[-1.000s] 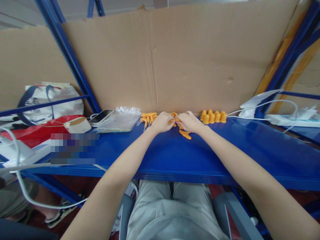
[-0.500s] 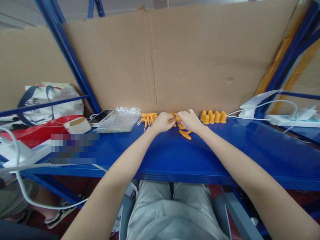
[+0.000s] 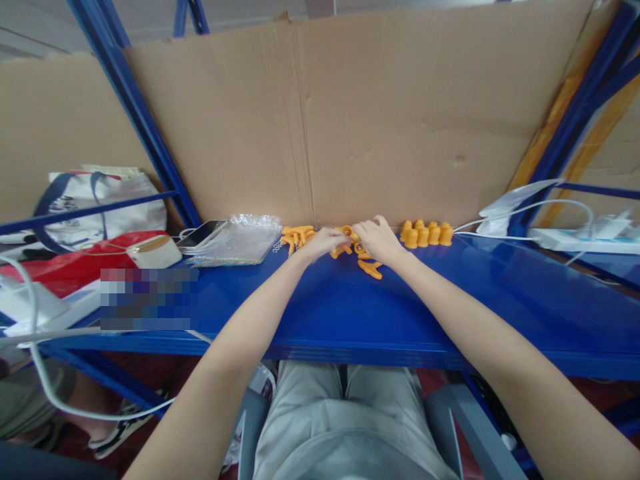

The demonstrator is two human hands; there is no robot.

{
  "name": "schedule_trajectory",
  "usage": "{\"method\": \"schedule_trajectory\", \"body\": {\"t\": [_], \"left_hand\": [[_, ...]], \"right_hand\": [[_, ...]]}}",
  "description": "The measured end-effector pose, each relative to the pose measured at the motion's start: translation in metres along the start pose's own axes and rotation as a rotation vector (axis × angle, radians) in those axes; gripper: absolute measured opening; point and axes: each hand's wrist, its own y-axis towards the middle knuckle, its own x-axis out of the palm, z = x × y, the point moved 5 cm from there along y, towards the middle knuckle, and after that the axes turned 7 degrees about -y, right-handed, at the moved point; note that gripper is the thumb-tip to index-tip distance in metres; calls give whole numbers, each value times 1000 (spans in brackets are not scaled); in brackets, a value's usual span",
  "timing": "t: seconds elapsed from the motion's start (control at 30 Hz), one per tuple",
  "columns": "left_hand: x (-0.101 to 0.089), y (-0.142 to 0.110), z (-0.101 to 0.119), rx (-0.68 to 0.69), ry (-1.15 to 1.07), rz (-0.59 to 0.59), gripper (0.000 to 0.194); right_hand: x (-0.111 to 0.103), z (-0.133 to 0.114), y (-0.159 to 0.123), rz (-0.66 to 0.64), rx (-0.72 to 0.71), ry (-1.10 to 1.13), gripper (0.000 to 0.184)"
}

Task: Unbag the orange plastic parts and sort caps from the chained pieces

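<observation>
An orange plastic piece with a round opening is between my hands near the back of the blue shelf. My left hand has its fingertips closed on its left side. From the right, the bent fingers of my right hand grip the same piece and partly cover it. Just below the fingers lie more orange pieces. A curved orange piece rests closer to me. Left of my left hand is a pile of orange pieces with small metal chains.
Several orange cup-shaped pieces stand grouped on the right. Clear plastic bags and a phone lie left. Cardboard walls the back. White cables and a power strip are at right; a white box sits left.
My left hand has flattened and shifted slightly left, showing more of the orange pieces between the hands. My right hand has barely moved.
</observation>
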Motion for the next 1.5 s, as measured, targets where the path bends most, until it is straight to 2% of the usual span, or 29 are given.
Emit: {"method": "schedule_trajectory", "body": {"t": [0.07, 0.27, 0.4, 0.53, 0.8, 1.0, 1.2, 1.33, 1.43, 1.5], "left_hand": [[0, 1, -2, -36, -106, -12, 17], [7, -2, -3, -262, -455, -203, 22], [9, -6, 3, -333, -583, -228, 23], [9, -7, 3, -350, -610, -233, 20], [4, -5, -8, -345, -546, -293, 19], [0, -5, -12, -421, -585, -195, 19], [4, -8, -9, -460, -598, -189, 26], [1, -10, -6, -448, -626, -190, 26], [-7, -11, -10, -430, -617, -146, 25], [-14, -10, -13, -414, -616, -92, 27]], "right_hand": [[-1, 0, 0, 2, 5, 4, 31], [-5, 2, 2, 63, 5, 16, 35], [-6, 6, 1, 129, -2, 43, 34], [-4, 8, -1, 144, -7, 79, 36], [-2, 0, -5, 78, -75, 89, 32], [-3, -2, -6, 83, -106, 104, 31], [-1, -2, -1, 73, -69, 41, 25], [3, 12, -5, 66, 5, 36, 26], [10, 38, -16, 82, 153, 39, 22], [18, 60, -28, 66, 301, 42, 18]]}}
